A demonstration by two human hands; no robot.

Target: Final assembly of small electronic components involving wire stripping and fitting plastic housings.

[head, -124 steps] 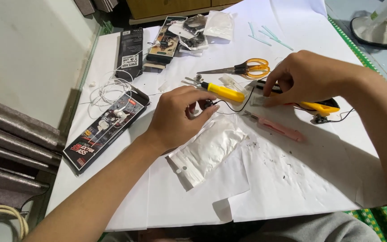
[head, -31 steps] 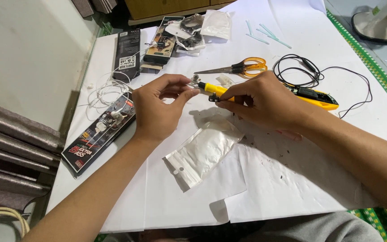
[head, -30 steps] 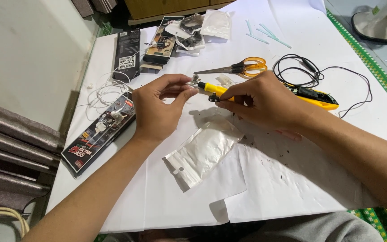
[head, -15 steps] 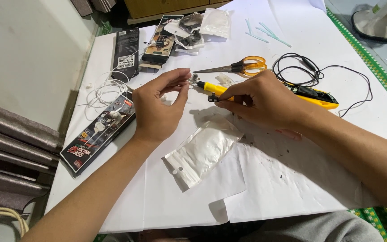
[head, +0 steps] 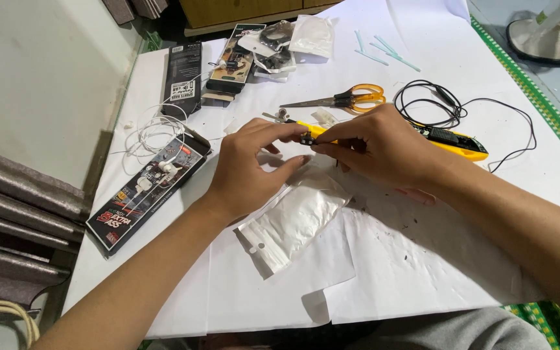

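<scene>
My left hand and my right hand meet over the white paper-covered table. Between their fingertips they pinch a small black part. A thin black wire runs from under my right hand to a loose coil at the back right. Just behind the fingers lies a yellow-handled tool. A longer yellow and black tool pokes out past my right wrist.
Orange-handled scissors lie behind the hands. A white pouch lies beneath my left wrist. Black earphone boxes and white earphone cable lie at the left. More packs sit at the back. A fan base stands at the top right.
My left fingers, spread half a second ago, have closed onto the small part held by my right hand. Four seconds ago my right hand was further right, over the wire.
</scene>
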